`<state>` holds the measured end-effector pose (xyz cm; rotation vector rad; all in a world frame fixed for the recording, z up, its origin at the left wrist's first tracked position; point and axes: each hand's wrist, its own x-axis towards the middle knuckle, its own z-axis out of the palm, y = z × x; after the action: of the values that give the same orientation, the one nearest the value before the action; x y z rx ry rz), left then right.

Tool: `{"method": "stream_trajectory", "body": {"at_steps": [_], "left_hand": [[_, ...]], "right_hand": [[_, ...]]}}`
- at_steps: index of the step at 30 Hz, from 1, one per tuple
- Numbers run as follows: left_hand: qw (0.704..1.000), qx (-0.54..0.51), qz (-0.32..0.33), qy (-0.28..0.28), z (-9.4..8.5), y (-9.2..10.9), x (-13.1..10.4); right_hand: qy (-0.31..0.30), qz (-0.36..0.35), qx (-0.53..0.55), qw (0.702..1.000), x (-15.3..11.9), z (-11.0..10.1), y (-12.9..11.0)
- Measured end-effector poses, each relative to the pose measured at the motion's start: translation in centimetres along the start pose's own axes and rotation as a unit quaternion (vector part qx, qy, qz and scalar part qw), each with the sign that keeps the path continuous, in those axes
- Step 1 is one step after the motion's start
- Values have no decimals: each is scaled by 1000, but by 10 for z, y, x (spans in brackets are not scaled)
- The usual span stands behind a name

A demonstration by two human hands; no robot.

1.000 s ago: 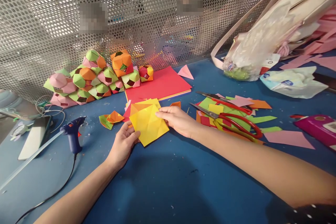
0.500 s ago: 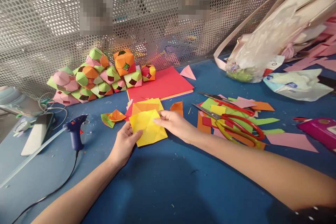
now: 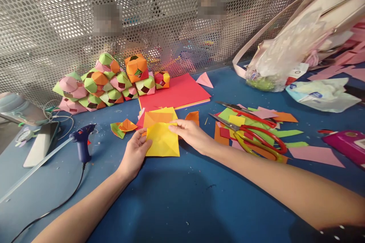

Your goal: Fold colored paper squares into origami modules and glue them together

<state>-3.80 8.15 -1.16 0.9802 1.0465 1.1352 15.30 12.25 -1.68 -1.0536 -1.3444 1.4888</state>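
Note:
A creased square of yellow paper (image 3: 162,141) is held just above the blue table between both hands. My left hand (image 3: 136,150) grips its left edge, thumb on the face and fingers behind. At the upper right corner my right hand (image 3: 185,131) pinches the sheet. Directly behind lies a small pile with an orange paper square (image 3: 159,117) on top, partly covered by the yellow one. A folded orange piece (image 3: 192,117) sits just beyond my right hand. Left of the pile are small folded green and orange pieces (image 3: 125,126).
Folded paper balls (image 3: 97,81) are stacked along the perforated metal screen (image 3: 159,19), beside a red paper stack (image 3: 182,91). A blue glue gun (image 3: 83,142) stands left. Scissors (image 3: 251,131) lie on paper scraps at right, near a bag (image 3: 327,11). Blurred people show behind the screen.
The yellow paper has turned in my hands, so its edges now run nearly straight to me. My left hand has shifted slightly up, and the right fingers remain at the top corner.

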Motion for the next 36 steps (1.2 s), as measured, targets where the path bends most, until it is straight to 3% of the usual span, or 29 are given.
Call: {"method": "stream_trajectory", "body": {"at_steps": [4,8,12,17,21,27,31,36], "left_hand": [[997,56,-3,-45,3,0,-3],[996,64,25,-56,5,2,-7],[995,75,53,-41,3,2,-10],[980,183,74,24,-3,0,-6],[992,104,40,52,-6,0,0],[999,37,21,25,-9,-2,5],[996,80,38,18,-9,-1,5],[971,230,70,-16,-6,1,1]], "right_hand": [[44,-14,-35,998,-1,1,-10],[66,-10,-27,997,0,1,-10],[81,-19,-18,996,2,-1,-8],[72,-15,17,997,4,-3,-5],[36,20,59,997,4,-2,-6],[-22,20,85,996,5,-1,-4],[-8,10,59,998,5,-3,-3],[14,-59,-92,994,5,-7,-6]]}}
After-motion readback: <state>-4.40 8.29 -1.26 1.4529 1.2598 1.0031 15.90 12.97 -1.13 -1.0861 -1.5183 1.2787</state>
